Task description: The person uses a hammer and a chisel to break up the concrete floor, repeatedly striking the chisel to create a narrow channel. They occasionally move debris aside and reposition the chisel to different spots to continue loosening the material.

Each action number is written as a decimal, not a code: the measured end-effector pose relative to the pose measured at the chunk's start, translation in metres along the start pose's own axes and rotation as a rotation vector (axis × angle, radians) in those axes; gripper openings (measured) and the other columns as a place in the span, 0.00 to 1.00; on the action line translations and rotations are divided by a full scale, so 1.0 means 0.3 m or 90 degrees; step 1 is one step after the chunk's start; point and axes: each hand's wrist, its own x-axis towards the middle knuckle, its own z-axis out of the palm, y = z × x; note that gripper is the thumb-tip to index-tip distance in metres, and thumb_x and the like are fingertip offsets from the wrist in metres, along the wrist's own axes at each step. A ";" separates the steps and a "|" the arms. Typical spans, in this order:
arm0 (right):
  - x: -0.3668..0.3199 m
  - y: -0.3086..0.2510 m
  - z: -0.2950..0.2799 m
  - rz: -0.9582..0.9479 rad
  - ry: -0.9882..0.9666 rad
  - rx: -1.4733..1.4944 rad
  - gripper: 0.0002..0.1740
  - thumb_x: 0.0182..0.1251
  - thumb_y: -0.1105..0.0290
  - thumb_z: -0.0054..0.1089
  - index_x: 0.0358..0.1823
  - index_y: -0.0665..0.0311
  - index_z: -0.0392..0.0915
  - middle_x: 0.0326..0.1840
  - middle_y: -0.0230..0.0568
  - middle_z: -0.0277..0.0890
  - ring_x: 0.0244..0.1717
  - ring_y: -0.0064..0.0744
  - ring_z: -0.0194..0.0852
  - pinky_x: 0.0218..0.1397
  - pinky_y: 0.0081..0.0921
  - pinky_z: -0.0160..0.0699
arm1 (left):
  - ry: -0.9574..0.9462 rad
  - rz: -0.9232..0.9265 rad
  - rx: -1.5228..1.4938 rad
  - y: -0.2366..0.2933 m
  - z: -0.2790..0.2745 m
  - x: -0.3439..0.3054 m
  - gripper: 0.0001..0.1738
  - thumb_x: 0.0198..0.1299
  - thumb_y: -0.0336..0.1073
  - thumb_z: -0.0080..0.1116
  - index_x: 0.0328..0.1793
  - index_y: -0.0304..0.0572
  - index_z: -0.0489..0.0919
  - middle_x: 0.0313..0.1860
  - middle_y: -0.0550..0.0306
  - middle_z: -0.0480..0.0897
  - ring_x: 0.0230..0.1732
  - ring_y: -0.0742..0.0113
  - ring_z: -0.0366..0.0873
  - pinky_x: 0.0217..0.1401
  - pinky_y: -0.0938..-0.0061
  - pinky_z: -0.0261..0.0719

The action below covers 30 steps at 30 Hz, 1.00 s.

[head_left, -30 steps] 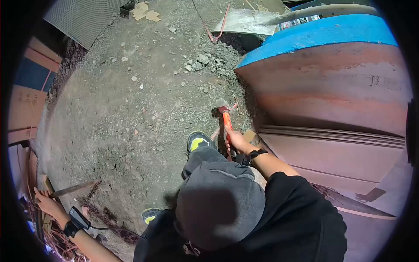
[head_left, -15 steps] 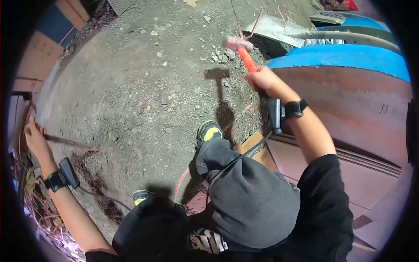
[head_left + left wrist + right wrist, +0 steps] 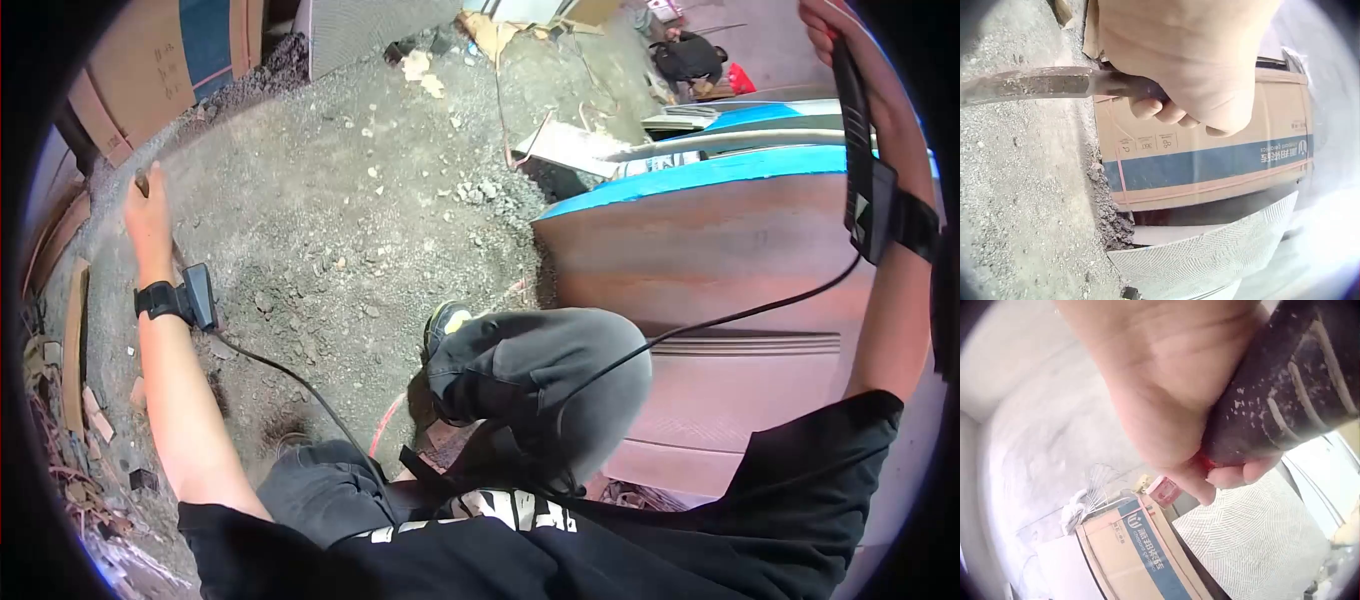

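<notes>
My right hand (image 3: 885, 85) is raised at the far upper right of the head view, fingers wrapped around a hammer (image 3: 855, 125). Its thick black grip (image 3: 1285, 387) fills the right side of the right wrist view, while the hammer's head lies outside the picture. At left in the head view, my left hand (image 3: 150, 220) is held out over the gravel. Curled fingers of that hand grip a steel chisel (image 3: 1029, 84), whose bar extends leftward over the ground in the left wrist view. The chisel's far end is cut off there.
A reddish panel with a blue top edge (image 3: 680, 235) stands at right, above stacked flat boards (image 3: 735, 400). Loose rubble (image 3: 485, 190) lies beside it. Cardboard boxes (image 3: 150, 70) stand at the upper left. Wood scraps (image 3: 75, 345) line the left side. Cables run from both wrists.
From near my foot, my right hand has swung the hammer upward to the upper right. My left hand appears farther forward with the chisel, and the head view has shifted.
</notes>
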 end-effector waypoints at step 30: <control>-0.910 1.351 1.324 0.395 -0.625 0.158 0.24 0.58 0.51 0.60 0.42 0.66 0.75 0.27 0.35 0.76 0.25 0.25 0.73 0.28 0.24 0.72 | 0.345 -0.197 -0.002 -0.217 -0.564 -0.128 0.16 0.62 0.38 0.50 0.23 0.43 0.62 0.16 0.63 0.63 0.19 0.76 0.60 0.23 0.76 0.62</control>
